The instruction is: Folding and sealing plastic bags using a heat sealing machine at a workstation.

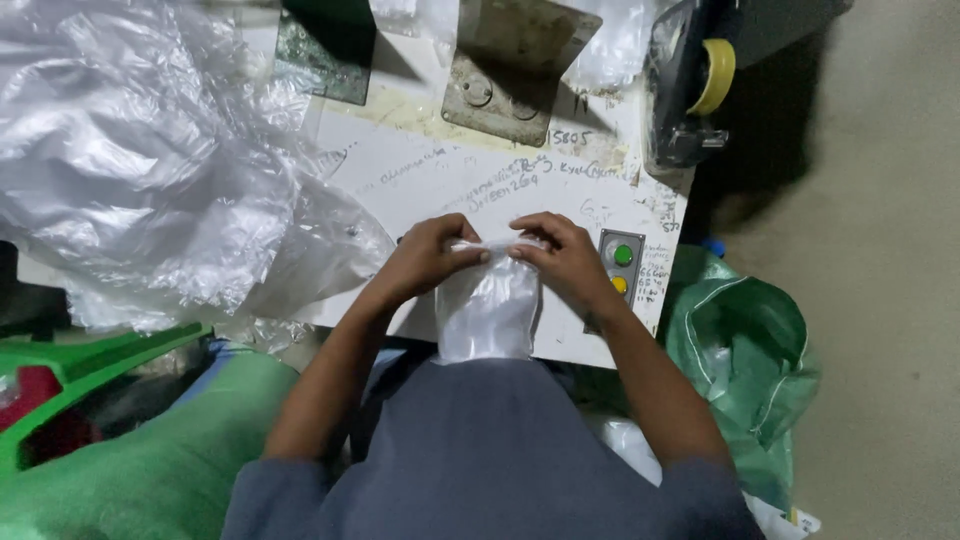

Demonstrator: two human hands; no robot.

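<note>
My left hand (432, 258) and my right hand (565, 258) both pinch the top edge of a small clear plastic bag (487, 315). The bag hangs down between my wrists, over the near edge of a white worktable (430, 190) covered in handwriting. Its lower end rests against my grey shirt. My fingertips nearly meet at the bag's mouth.
A large heap of crumpled clear plastic (140, 150) fills the table's left. A metal bracket (510, 70) stands at the back. A control box with green and yellow buttons (621, 268) sits by my right hand. A green sack (745, 350) lies right; green crate (70, 370) left.
</note>
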